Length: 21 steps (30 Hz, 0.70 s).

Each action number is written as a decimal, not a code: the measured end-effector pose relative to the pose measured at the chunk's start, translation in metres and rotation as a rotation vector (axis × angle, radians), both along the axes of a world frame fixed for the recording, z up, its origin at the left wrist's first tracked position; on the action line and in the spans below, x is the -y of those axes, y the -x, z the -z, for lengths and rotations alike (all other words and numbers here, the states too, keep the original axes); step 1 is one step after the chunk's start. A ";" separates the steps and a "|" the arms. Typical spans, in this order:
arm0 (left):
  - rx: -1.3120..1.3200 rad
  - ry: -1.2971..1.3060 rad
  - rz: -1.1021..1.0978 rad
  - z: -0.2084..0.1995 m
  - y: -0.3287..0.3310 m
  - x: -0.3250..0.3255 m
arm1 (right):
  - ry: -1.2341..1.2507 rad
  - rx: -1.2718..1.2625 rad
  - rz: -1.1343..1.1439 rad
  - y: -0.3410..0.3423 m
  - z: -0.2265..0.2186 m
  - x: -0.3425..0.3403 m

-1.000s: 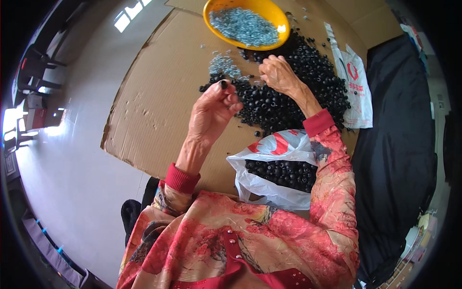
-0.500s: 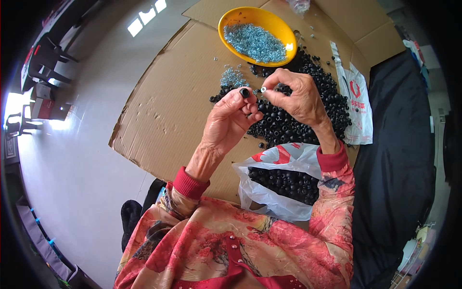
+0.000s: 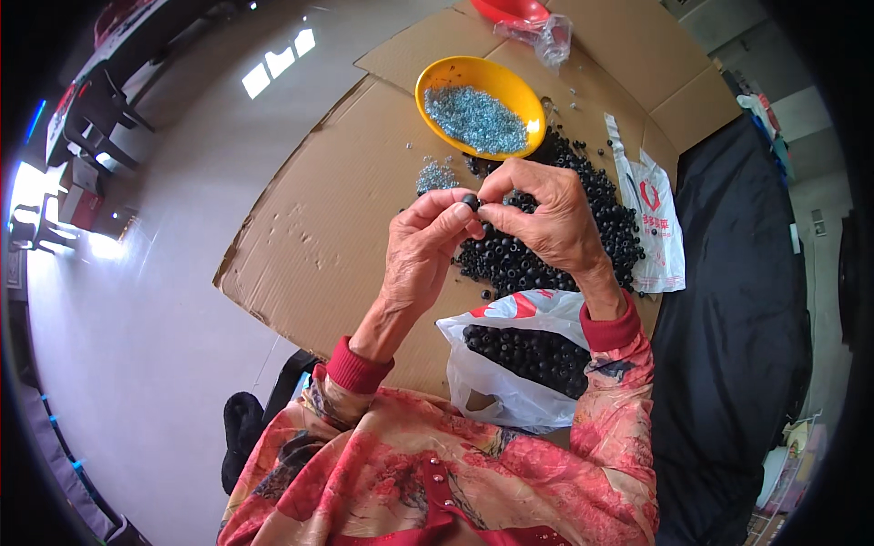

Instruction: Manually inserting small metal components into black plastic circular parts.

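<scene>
My left hand (image 3: pixel 421 241) is closed, with a small black round plastic piece (image 3: pixel 471 202) pinched between thumb and fingers. From the other side, the thumb and forefinger of my right hand (image 3: pixel 553 218) come together right against this piece. The small pale ring in that pinch is now hidden by the fingertips. Below and behind my hands spreads a pile of black plastic pieces (image 3: pixel 537 259), many with a hole through them. Small bluish clear pieces (image 3: pixel 478 120) fill part of a yellow bowl (image 3: pixel 537 138), and a loose heap of them (image 3: pixel 435 175) lies in front of it.
Brown cardboard (image 3: pixel 300 246) lies under everything. Near my body an opened white plastic bag (image 3: pixel 510 414) holds more black pieces. A flat white bag (image 3: pixel 657 246) lies to the right, beside black cloth (image 3: pixel 728 337). A red bowl (image 3: pixel 512 9) and clear plastic wrap (image 3: pixel 551 41) are at the far edge.
My hands have come together: the right fingertips, which held a pale ring apart from the black piece, now touch that piece. My left hand has turned it. The view has shifted slightly.
</scene>
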State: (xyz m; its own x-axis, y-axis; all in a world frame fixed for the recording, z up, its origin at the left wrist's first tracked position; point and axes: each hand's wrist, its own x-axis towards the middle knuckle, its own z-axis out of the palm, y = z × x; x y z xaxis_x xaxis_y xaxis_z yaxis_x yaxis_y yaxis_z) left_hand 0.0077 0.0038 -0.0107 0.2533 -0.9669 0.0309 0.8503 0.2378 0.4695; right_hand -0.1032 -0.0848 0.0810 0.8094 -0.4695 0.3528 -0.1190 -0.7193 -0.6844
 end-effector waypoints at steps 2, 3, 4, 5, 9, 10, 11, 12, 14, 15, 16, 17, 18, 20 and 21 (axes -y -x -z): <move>0.021 0.041 -0.013 -0.003 -0.001 -0.002 | -0.045 -0.008 -0.004 -0.002 -0.007 -0.003; 0.019 0.042 -0.010 -0.003 -0.001 -0.001 | -0.044 -0.010 -0.001 -0.002 -0.010 -0.003; 0.023 0.044 -0.004 -0.003 -0.002 -0.002 | -0.002 -0.037 -0.015 -0.003 -0.013 -0.003; 0.028 0.044 0.001 -0.002 -0.001 -0.002 | 0.039 -0.063 -0.029 -0.003 -0.015 -0.002; 0.041 0.048 0.025 -0.004 -0.001 -0.002 | -0.016 -0.117 -0.062 -0.005 -0.019 0.003; 0.014 0.044 0.028 -0.003 0.000 -0.002 | -0.046 -0.121 -0.074 -0.006 -0.019 0.003; -0.013 0.038 0.030 -0.002 0.001 -0.002 | -0.078 -0.124 -0.086 -0.007 -0.019 0.003; -0.012 0.037 0.031 0.000 0.001 -0.001 | -0.079 -0.124 -0.085 -0.007 -0.018 0.004; -0.156 0.084 0.114 0.005 -0.001 0.000 | -0.186 -0.045 -0.059 -0.006 -0.012 0.006; -0.156 0.080 0.116 0.005 -0.001 0.000 | -0.189 -0.044 -0.057 -0.005 -0.011 0.007; -0.131 0.071 0.125 0.005 -0.002 0.000 | -0.137 -0.011 -0.072 -0.002 -0.010 0.009; -0.108 0.061 0.135 0.005 -0.001 0.000 | -0.086 0.023 -0.086 -0.001 -0.008 0.009; -0.108 0.054 0.145 0.006 0.000 0.000 | -0.070 -0.028 -0.062 -0.002 -0.009 0.009; -0.187 0.078 0.118 0.007 0.003 0.003 | -0.054 -0.044 -0.053 -0.005 -0.004 0.013; -0.191 0.063 0.136 0.005 0.003 0.006 | -0.033 -0.063 -0.048 -0.004 -0.002 0.014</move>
